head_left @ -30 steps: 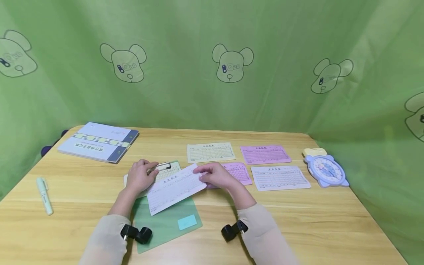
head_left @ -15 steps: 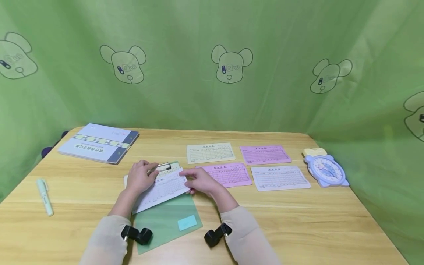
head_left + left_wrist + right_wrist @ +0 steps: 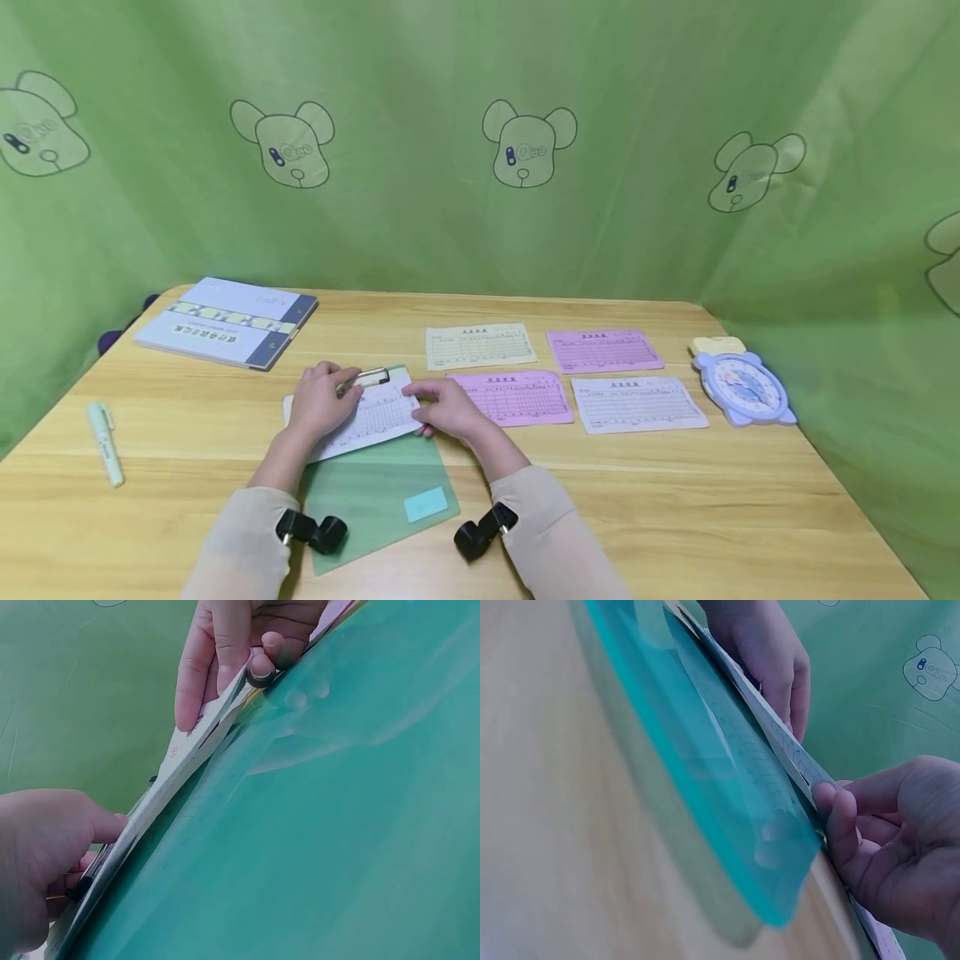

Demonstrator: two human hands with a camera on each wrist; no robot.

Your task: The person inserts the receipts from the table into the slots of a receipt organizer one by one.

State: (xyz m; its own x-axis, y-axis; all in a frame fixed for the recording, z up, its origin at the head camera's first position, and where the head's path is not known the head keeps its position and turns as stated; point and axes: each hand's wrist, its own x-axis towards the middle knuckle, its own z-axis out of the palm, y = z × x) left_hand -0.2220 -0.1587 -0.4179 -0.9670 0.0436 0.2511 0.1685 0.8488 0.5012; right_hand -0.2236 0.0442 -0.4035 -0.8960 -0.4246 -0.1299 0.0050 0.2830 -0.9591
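Left hand [image 3: 322, 402] pinches silver metal clip [image 3: 372, 378]; right hand [image 3: 447, 409] pinches white rectangular printed paper slip [image 3: 384, 416]. Apparent step: seating slip under clip; next probably calls for squaring edges.

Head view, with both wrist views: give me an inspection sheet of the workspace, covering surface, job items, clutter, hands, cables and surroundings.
Surface: wood-grain table.
Job's things: green clipboard with a metal clip; a white slip lies over its upper part, its seating under the clip hard to judge. Loose slips to the right: cream, far pink, near pink, pale lilac.
Clutter: book and pen on the left; blue clock on the right.
Hands: left hand grips the clip; right hand pinches the white slip's right edge between its fingers.
Cables: nothing seen.
Surroundings: green curtain printed with cartoon heads.
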